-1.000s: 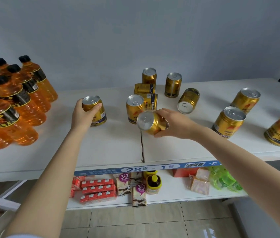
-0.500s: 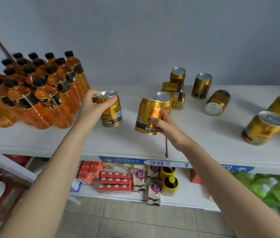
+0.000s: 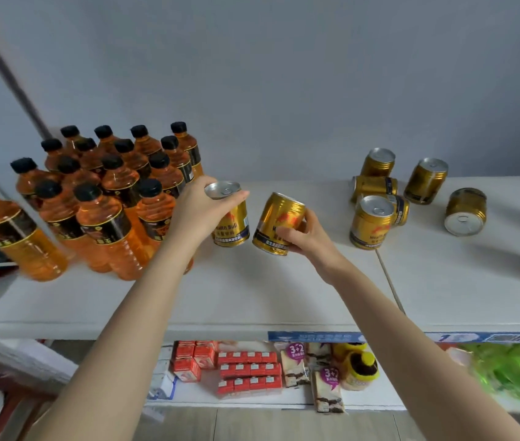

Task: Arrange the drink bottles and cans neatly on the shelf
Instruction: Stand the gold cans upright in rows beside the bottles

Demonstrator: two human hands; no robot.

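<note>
Both hands have carried gold cans (one each, gripped) leftward beside the bottles (image 3: 109, 198).

Snack packs (image 3: 296, 351) read "3+2"; gold can (image 3: 231, 222) "Bull".

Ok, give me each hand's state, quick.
Left hand: closed on the upright can.
Right hand: closed on the tilted can.

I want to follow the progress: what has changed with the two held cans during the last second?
The right hand carried its gold can leftward, turned it from lying to nearly upright, and brought it beside the can in the left hand, which moved up against the orange bottles. Neither can was released. The loose cans to the right stayed scattered, some lying down.
</note>
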